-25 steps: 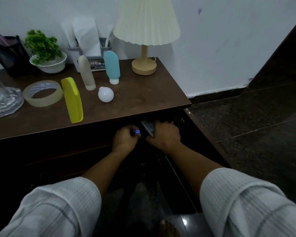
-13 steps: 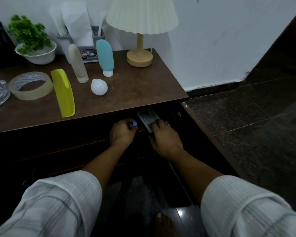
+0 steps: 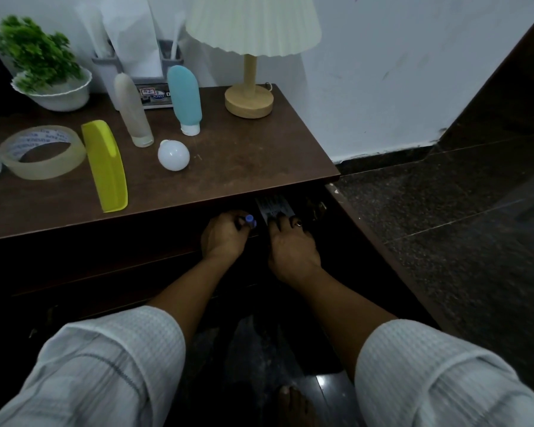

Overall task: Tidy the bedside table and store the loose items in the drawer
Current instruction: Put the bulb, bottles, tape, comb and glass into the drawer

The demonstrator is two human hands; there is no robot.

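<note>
- Since 1 s ago the right hand (image 3: 290,246) has drawn back toward the person, baring more of the white card (image 3: 272,206). The left hand (image 3: 224,238) has hardly shifted, and the things on the table (image 3: 244,155) lie as they did.
- Head view, hands: the left hand is curled round a small blue-capped item (image 3: 249,220), perhaps a pen, though it is too small to tell. The right hand's fingers lie fairly straight with their tips pressing on the card's near end, and they pinch nothing.
- Head view, drawer: both hands are inside the open drawer (image 3: 369,238), just below the table's front edge. The card lies in the drawer, its far end tucked under the tabletop. The inside is too dark to show what else it holds.
- Head view, tabletop: 5 loose things wait there.
  - The tape (image 3: 40,152) and comb (image 3: 105,164) lie side by side.
  - The bulb (image 3: 173,155) lies near the 2 bottles, 1 pale (image 3: 133,112) and 1 blue (image 3: 185,98).
  - The lamp (image 3: 248,100) and plant (image 3: 43,63) stand at the back.
- Step in hand, as I judge it: settling the first items in the drawer. It would go best to slide the card flat and well back. Then lay the blue-capped item beside it, not on it, so that it cannot roll. Leave the front of the drawer free for the bulkier tape and bottles.
</note>
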